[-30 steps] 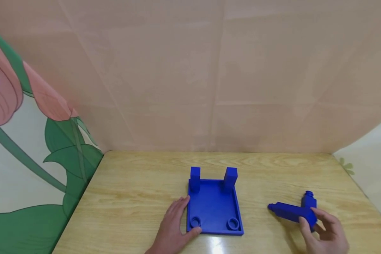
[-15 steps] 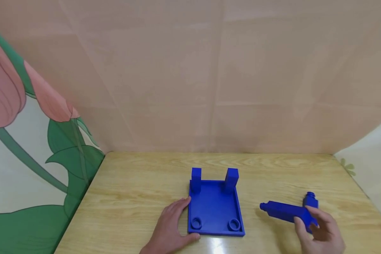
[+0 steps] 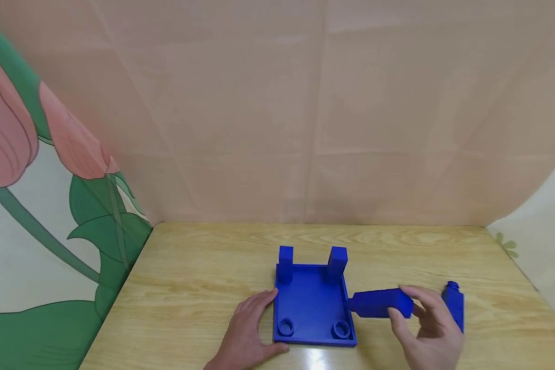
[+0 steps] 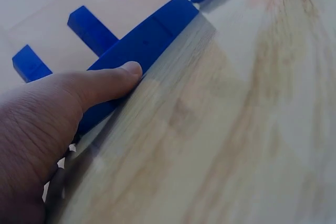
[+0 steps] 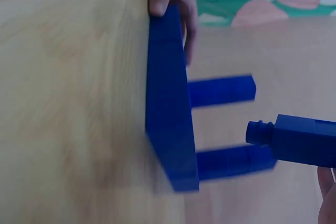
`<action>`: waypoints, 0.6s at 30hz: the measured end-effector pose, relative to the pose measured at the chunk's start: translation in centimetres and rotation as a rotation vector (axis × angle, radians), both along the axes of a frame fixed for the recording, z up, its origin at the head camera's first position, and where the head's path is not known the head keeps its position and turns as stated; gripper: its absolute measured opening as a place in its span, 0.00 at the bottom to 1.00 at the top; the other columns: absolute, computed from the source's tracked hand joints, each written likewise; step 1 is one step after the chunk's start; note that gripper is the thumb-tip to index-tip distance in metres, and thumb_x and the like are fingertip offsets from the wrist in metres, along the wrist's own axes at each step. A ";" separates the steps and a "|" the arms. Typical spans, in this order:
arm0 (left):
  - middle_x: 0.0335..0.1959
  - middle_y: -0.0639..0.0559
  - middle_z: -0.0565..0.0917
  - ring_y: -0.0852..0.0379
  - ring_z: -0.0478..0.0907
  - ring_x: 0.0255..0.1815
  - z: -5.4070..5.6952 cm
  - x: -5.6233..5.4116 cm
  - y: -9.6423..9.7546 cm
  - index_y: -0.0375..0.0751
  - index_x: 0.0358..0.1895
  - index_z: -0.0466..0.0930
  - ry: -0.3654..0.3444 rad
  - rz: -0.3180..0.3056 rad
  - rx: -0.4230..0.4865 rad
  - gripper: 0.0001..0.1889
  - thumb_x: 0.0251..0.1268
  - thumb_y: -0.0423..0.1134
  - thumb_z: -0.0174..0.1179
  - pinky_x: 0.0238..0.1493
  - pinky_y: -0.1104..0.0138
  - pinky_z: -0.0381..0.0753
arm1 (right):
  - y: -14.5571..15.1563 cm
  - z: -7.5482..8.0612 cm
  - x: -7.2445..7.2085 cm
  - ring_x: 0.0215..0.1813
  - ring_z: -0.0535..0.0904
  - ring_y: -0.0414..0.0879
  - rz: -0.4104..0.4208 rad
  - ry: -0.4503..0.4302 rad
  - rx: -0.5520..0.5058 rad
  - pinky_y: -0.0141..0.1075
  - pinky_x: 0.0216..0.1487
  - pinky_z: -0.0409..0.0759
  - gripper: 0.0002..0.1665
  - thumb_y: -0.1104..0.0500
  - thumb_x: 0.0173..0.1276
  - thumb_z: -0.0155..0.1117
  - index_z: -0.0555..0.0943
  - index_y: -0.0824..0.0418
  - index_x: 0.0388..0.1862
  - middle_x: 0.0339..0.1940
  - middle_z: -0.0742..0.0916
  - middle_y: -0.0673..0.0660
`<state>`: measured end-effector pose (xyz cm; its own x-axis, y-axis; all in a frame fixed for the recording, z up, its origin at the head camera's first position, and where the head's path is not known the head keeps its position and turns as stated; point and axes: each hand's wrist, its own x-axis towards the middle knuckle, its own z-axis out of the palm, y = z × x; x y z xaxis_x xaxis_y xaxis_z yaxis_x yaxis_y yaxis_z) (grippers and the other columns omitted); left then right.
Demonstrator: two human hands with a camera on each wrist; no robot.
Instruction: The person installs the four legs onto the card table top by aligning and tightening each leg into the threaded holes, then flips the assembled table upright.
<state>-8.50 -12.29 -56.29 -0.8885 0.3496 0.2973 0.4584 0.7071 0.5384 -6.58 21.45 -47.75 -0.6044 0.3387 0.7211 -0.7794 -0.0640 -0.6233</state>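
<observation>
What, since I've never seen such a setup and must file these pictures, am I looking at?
No machine here: these are a person's two bare hands. The wide picture comes from a camera worn on the head; the two tilted ones come from a camera on each wrist. On the wooden table lies a blue base, with two upright posts at its far corners and two round sockets at its near ones. The left hand grips the base's near left corner. The right hand holds a loose post by one end, its narrow tip toward the base. Another loose post lies farther right.
</observation>
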 end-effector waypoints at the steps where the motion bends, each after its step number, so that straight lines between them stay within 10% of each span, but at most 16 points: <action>1: 0.80 0.54 0.77 0.48 0.74 0.79 -0.1 0.0 0.0 0.54 0.86 0.68 0.005 -0.001 0.002 0.61 0.46 0.66 0.86 0.78 0.41 0.75 | -0.5 0.0 -0.2 0.54 0.89 0.47 0.016 0.002 0.016 0.26 0.55 0.89 0.27 0.95 0.49 0.63 0.75 0.96 0.52 0.52 0.91 0.63; 18: 0.78 0.55 0.80 0.50 0.77 0.76 -0.5 -0.1 0.0 0.50 0.84 0.72 0.122 -0.012 0.026 0.62 0.40 0.63 0.89 0.73 0.46 0.79 | -7.7 -0.5 -2.4 0.56 0.90 0.39 0.075 0.006 0.338 0.23 0.54 0.86 0.36 0.71 0.59 0.87 0.79 0.82 0.63 0.53 0.92 0.55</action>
<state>-8.61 -12.30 -56.81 -0.8411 0.3507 0.4119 0.5298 0.6875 0.4966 -9.02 13.73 -48.22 -0.6138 0.0350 0.7887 -0.7842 0.0884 -0.6142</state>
